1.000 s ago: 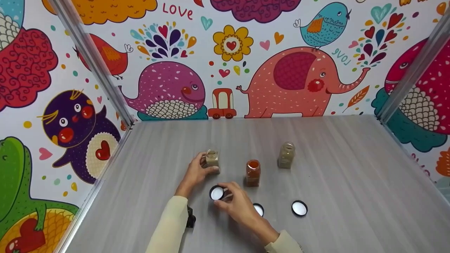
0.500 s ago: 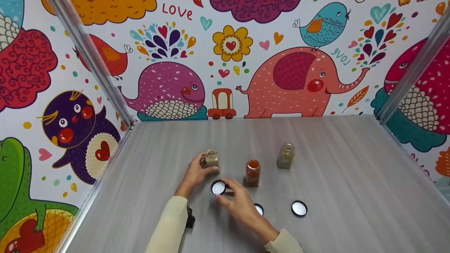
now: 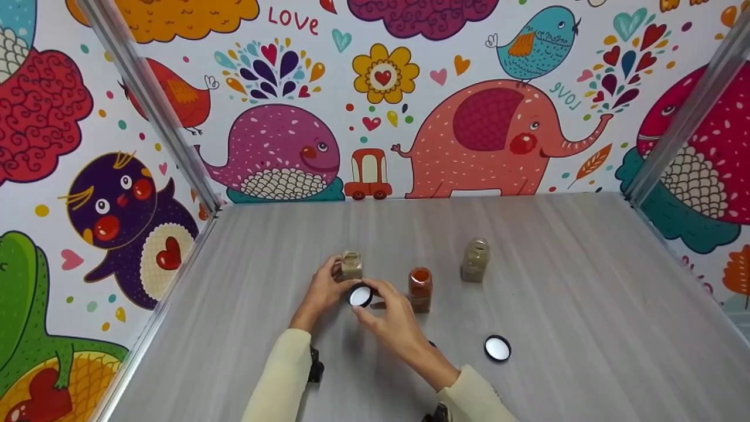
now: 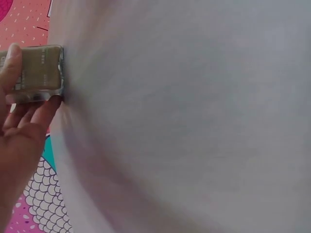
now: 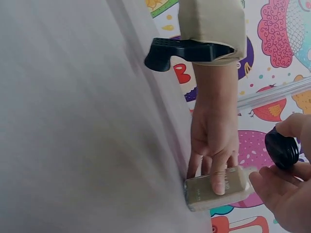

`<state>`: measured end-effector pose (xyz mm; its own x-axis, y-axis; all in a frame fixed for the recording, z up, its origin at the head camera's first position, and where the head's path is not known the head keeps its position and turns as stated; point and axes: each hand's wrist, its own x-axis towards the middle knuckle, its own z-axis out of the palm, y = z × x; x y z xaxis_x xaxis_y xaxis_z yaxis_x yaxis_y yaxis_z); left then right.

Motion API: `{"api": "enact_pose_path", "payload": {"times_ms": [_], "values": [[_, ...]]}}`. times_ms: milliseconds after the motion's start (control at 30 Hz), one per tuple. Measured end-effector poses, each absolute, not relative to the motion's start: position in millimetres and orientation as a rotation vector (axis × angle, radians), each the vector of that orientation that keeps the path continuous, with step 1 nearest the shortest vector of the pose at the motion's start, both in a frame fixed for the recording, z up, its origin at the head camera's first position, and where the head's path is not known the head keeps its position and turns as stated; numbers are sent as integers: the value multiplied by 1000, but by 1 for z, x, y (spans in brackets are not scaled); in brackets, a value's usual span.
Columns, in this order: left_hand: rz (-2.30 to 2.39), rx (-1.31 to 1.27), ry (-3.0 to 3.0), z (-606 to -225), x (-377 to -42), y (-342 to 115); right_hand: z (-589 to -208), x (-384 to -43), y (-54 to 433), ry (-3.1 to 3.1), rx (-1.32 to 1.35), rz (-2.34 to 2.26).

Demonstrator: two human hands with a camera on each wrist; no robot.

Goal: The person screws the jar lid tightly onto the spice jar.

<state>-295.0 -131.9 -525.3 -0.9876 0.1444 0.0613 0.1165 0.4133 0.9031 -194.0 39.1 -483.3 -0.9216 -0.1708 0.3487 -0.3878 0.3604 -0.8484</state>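
Note:
My left hand [image 3: 321,293] grips an open, square glass jar [image 3: 352,268] of beige-brown powder that stands upright on the table. In the left wrist view, thumb and fingers lie on opposite sides of the jar [image 4: 41,68], its base at the tabletop. My right hand [image 3: 394,323] pinches a black screw lid [image 3: 360,296] by its edge, white inside facing the head camera. The lid is just in front of the jar and overlaps its lower part from above. In the right wrist view the black lid [image 5: 282,148] is apart from the jar's mouth.
An open jar of red-orange powder [image 3: 420,290] stands right of my hands, and an open jar of olive-brown powder [image 3: 475,261] farther back. One black lid [image 3: 497,348] lies white side up at the right; another is mostly hidden behind my right wrist. Patterned walls enclose the table.
My right hand has moved the lid away from me, up close to the jar. The right forearm now covers most of the nearer loose lid. My left hand stays on the jar.

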Motion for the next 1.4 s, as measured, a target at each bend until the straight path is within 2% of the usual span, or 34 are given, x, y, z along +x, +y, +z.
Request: {"api": "enact_pose_path", "payload": {"times_ms": [1400], "values": [[1650, 257, 2591, -526, -298, -135, -444, -239, 44, -2564, 491, 1569]]}}
